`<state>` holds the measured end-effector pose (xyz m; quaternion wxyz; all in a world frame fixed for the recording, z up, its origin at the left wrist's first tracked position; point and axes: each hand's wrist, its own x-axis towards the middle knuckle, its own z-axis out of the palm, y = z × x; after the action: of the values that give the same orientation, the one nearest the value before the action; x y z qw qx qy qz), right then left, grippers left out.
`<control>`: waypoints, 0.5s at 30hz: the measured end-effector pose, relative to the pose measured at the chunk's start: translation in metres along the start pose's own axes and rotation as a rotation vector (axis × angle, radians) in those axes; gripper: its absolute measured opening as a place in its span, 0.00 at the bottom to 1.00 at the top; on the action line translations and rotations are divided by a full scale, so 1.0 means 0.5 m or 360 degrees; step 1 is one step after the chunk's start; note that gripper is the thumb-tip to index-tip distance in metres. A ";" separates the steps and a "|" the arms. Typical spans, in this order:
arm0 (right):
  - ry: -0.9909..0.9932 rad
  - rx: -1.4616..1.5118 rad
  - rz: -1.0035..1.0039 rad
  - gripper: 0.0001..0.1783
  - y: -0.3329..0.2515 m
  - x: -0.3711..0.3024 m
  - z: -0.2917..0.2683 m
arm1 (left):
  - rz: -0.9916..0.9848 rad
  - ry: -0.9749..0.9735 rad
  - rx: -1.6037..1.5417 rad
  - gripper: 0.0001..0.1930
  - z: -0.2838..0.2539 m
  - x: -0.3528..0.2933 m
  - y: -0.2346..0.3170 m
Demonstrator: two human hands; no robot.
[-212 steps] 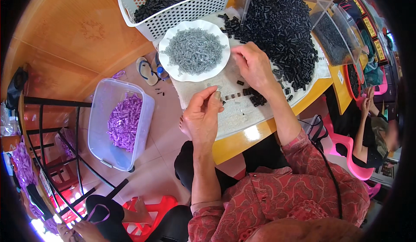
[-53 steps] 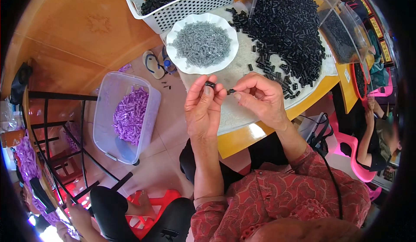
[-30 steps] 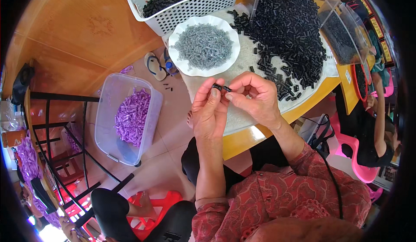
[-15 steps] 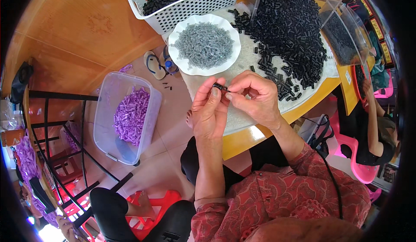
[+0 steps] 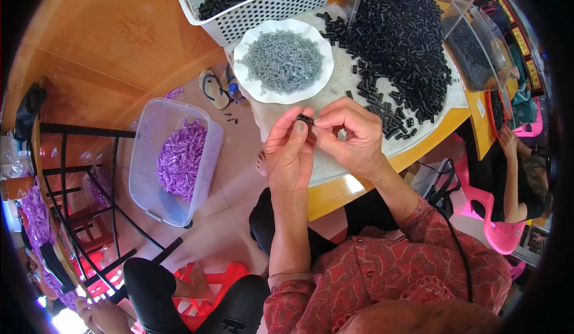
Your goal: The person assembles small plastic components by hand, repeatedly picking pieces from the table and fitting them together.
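Observation:
Over the table's near edge, my left hand (image 5: 290, 158) pinches a small black plastic piece (image 5: 305, 119) between thumb and forefinger. My right hand (image 5: 353, 134) is closed in a pinch against the right end of that piece; whatever its fingertips hold is too small to make out. Just beyond the hands stands a white scalloped plate (image 5: 240, 77) heaped with small clear plastic parts (image 5: 284, 62). To the right, a large pile of black plastic pieces (image 5: 397, 47) spreads over a white cloth (image 5: 341, 89), with loose ones near my right hand.
A white perforated basket (image 5: 269, 17) of black pieces stands at the back. On the floor at left, a clear bin (image 5: 206, 172) holds purple pieces (image 5: 182, 161), near slippers (image 5: 214, 89) and a black metal frame (image 5: 113, 184). A clear box (image 5: 478, 47) is at right; other people sit nearby.
My right fingertips have moved closer against the black piece, closing the small gap at its right end. My left hand keeps its hold. The co-worker's hands at right have shifted slightly.

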<state>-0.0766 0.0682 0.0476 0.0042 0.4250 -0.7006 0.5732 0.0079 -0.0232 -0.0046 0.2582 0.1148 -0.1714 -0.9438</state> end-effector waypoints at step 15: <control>0.0113 -0.0108 -0.0175 0.10 -0.018 0.002 -0.002 | 0.0147 -0.0164 0.0098 0.17 0.015 -0.006 0.003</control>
<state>-0.0720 0.0685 0.0557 0.0749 0.4416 -0.6947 0.5628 0.0087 -0.0207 0.0032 0.2887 0.0658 -0.2186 -0.9298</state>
